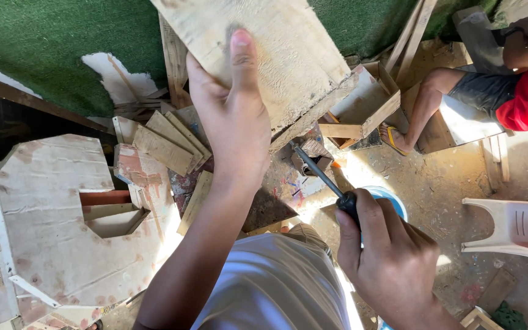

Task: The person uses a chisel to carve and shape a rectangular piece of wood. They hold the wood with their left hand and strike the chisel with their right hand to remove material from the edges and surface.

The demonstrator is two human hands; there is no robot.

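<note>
My left hand [233, 116] grips a pale wooden board [276, 55] from below, thumb pressed flat on its upper face, holding it up in front of me. My right hand [386, 256] is closed around the black handle of a screwdriver [322, 177]. Its thin shaft points up and left, and its tip meets the lower edge of the board near my left palm.
Offcuts of wood [163, 143] lie piled on the ground to the left, beside a large painted plywood shape [56, 226]. An open wooden box [365, 104] sits past the board. Another person's leg [426, 104] and red shirt show at upper right. A white plastic chair [514, 229] stands right.
</note>
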